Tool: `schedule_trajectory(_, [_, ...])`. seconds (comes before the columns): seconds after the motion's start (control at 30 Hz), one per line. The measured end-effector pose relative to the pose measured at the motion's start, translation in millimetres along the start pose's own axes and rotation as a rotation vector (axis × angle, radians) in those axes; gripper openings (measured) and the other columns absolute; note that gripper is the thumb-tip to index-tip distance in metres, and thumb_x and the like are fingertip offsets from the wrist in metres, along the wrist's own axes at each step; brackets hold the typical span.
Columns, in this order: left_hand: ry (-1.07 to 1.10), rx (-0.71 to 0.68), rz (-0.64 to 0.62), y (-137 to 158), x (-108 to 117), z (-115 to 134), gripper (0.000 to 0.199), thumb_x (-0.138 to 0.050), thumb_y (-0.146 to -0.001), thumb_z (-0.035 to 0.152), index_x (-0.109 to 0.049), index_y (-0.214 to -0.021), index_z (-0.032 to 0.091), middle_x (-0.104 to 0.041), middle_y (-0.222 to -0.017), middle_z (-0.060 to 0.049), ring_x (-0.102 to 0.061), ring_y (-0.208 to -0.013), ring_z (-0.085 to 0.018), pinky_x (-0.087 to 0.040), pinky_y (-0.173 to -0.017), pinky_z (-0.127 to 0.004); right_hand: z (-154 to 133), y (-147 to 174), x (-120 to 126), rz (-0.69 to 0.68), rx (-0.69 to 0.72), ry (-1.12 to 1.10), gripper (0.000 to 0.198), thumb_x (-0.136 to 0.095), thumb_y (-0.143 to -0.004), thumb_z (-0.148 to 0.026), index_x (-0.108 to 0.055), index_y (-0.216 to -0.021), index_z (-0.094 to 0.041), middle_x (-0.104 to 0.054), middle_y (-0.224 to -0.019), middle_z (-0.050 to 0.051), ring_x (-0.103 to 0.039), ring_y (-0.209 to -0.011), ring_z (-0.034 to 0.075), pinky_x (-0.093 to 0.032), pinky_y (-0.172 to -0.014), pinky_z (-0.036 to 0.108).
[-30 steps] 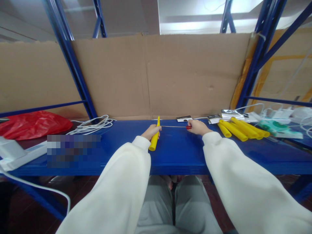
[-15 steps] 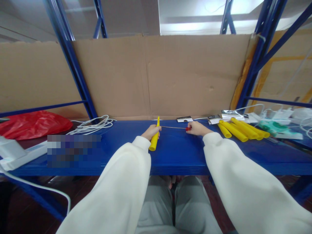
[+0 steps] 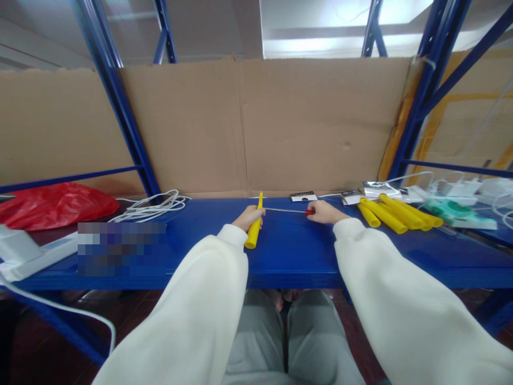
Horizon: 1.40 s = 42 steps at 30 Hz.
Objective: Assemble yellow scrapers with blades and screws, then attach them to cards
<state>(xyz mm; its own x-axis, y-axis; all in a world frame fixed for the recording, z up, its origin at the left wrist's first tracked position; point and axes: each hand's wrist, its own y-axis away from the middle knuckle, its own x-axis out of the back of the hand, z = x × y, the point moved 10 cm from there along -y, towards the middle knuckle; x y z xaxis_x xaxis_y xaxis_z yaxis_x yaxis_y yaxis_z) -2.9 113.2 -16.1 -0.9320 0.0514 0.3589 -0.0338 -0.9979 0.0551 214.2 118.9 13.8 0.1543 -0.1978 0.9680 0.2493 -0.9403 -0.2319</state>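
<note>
My left hand (image 3: pixel 247 217) is closed around a yellow plastic tube (image 3: pixel 253 235), which tapers to a narrow far end and has its wide end towards me. My right hand (image 3: pixel 323 212) grips the red handle of a screwdriver (image 3: pixel 285 210). Its long thin metal shaft lies level across the gap between my hands. The tip meets the tube beside my left fingers; whether it sits in a screw or hole there is too small to tell.
Several more yellow tubes (image 3: pixel 388 215) lie on the blue table (image 3: pixel 294 259) at right, near flat packets (image 3: pixel 303 196) and a green-and-white item (image 3: pixel 457 214). On the left are coiled white cable (image 3: pixel 160 206), a red plastic bag (image 3: pixel 60 203) and a white power strip (image 3: pixel 44 259). Cardboard (image 3: pixel 280 128) stands behind.
Both hands stay almost in place with the tube and screwdriver. The shaft looks brownish before and silvery now; otherwise hardly anything differs.
</note>
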Motion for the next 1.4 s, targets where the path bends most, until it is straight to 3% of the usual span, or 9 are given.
schedule_trajectory(0.33, [0.000, -0.001, 0.003, 0.5, -0.8, 0.8, 0.008, -0.047, -0.080, 0.009, -0.050, -0.082, 0.016, -0.044, -0.040, 0.006, -0.043, -0.035, -0.011, -0.036, -0.038, -0.019, 5.9, -1.7, -4.3, -0.025, -0.057, 0.023, 0.017, -0.060, -0.077, -0.023, -0.067, -0.091, -0.018, -0.073, -0.094, 0.010, -0.066, -0.087, 0.021, -0.044, -0.069, 0.025])
schedule_trajectory(0.6, [-0.015, 0.001, 0.015, 1.3, 0.8, 0.7, 0.007, -0.046, -0.080, 0.010, -0.050, -0.080, 0.017, -0.045, -0.040, 0.005, -0.044, -0.034, -0.011, -0.036, -0.038, -0.019, -1.1, 0.0, -0.2, -0.022, -0.003, 0.011, 0.014, -0.061, -0.078, -0.025, -0.071, -0.083, -0.017, -0.072, -0.080, 0.007, -0.066, -0.077, 0.019, -0.044, -0.067, 0.024])
schedule_trajectory(0.77, [-0.017, 0.002, 0.006, 1.5, -0.4, 1.7, 0.008, -0.046, -0.080, 0.010, -0.051, -0.083, 0.016, -0.045, -0.040, 0.005, -0.045, -0.036, -0.011, -0.037, -0.040, -0.019, 4.5, 2.4, 4.7, 0.011, -0.072, 0.045, 0.012, -0.063, -0.077, -0.029, -0.068, -0.084, -0.020, -0.072, -0.083, 0.007, -0.065, -0.078, 0.020, -0.042, -0.063, 0.024])
schedule_trajectory(0.97, [-0.018, 0.023, 0.008, -0.5, 0.4, -0.6, 0.010, -0.047, -0.081, 0.010, -0.054, -0.088, 0.015, -0.045, -0.042, 0.005, -0.046, -0.037, -0.012, -0.040, -0.043, -0.021, 4.7, 1.3, -0.1, -0.005, -0.067, -0.021, 0.014, -0.058, -0.077, -0.023, -0.067, -0.087, -0.020, -0.072, -0.089, 0.007, -0.065, -0.082, 0.020, -0.044, -0.066, 0.024])
schedule_trajectory(1.13, [-0.019, 0.022, 0.015, -0.2, 1.2, -0.8, 0.009, -0.047, -0.081, 0.010, -0.054, -0.087, 0.015, -0.046, -0.043, 0.005, -0.045, -0.036, -0.012, -0.040, -0.043, -0.021, -0.3, -0.1, 1.5, 0.015, -0.002, -0.062, 0.010, -0.061, -0.072, -0.017, -0.067, -0.080, -0.017, -0.071, -0.082, 0.007, -0.064, -0.077, 0.018, -0.044, -0.068, 0.023])
schedule_trajectory(1.4, [-0.011, 0.020, 0.006, 2.6, -0.5, 1.3, 0.010, -0.047, -0.081, 0.010, -0.052, -0.089, 0.015, -0.045, -0.042, 0.006, -0.044, -0.036, -0.011, -0.038, -0.040, -0.019, 7.1, -0.9, 4.1, 0.049, -0.062, 0.004, 0.016, -0.062, -0.069, -0.018, -0.062, -0.085, -0.019, -0.070, -0.084, 0.005, -0.063, -0.077, 0.018, -0.040, -0.063, 0.024])
